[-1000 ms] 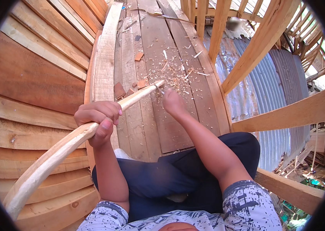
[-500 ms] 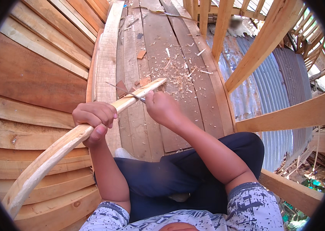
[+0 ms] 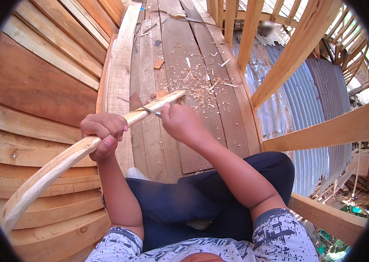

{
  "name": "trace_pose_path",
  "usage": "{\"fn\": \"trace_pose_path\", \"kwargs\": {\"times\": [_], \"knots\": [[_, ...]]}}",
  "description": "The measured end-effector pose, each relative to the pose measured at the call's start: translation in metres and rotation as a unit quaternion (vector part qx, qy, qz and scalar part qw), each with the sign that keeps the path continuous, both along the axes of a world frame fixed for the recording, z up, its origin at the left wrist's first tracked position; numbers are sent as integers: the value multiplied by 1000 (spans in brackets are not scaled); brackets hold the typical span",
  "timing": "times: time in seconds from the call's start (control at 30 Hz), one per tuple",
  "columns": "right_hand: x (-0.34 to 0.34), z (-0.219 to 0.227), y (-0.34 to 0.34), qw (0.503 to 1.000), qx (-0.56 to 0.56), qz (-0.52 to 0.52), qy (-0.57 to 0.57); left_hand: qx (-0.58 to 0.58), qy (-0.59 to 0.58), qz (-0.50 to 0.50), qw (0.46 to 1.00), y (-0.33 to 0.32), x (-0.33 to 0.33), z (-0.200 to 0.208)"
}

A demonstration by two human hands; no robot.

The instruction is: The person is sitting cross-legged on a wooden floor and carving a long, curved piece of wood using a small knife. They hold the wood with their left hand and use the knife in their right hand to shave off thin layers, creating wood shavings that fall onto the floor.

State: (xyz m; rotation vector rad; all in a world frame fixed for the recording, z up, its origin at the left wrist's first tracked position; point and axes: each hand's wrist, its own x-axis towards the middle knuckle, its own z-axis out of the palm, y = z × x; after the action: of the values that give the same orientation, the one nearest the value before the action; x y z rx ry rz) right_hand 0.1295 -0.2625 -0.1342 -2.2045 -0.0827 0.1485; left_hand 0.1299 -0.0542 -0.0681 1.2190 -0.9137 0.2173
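In the head view I see a plank floor [image 3: 149,148] running lengthwise, shavings [image 3: 202,89] strewn over its middle. A pale wooden pole [image 3: 58,163] slants in across the floor's left edge, its tapered tip over the planks beside the shavings. The left hand [image 3: 104,133] has its grip wrapped round the pole; the right hand's [image 3: 182,122] grip is curled about a knife [image 3: 153,112], the blade lying across the pole. Boards [image 3: 40,78] line the left edge; beyond the right edge, past wooden beams [image 3: 298,50], spreads corrugated sheeting [image 3: 296,105].
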Motion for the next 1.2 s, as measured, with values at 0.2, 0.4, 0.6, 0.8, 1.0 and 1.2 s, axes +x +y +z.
{"fn": "trace_pose_path", "kwargs": {"times": [0.2,0.4,0.6,0.8,1.0,1.2], "knots": [[18,-49,8,996,50,-66,24,21,1,-7,1000,-12,-2,5],[25,-49,-11,995,6,-73,63,31,-17,-2,999,-20,-5,7],[0,-8,17,998,48,-25,41,38,3,4,999,-10,-9,5],[36,-74,-10,993,53,-75,68,28,-13,0,1000,-11,-2,6],[9,-14,14,997,31,-30,72,33,-11,5,999,-11,-6,6],[32,-77,-11,990,26,-99,92,31,-9,12,999,-22,-7,6]]}}
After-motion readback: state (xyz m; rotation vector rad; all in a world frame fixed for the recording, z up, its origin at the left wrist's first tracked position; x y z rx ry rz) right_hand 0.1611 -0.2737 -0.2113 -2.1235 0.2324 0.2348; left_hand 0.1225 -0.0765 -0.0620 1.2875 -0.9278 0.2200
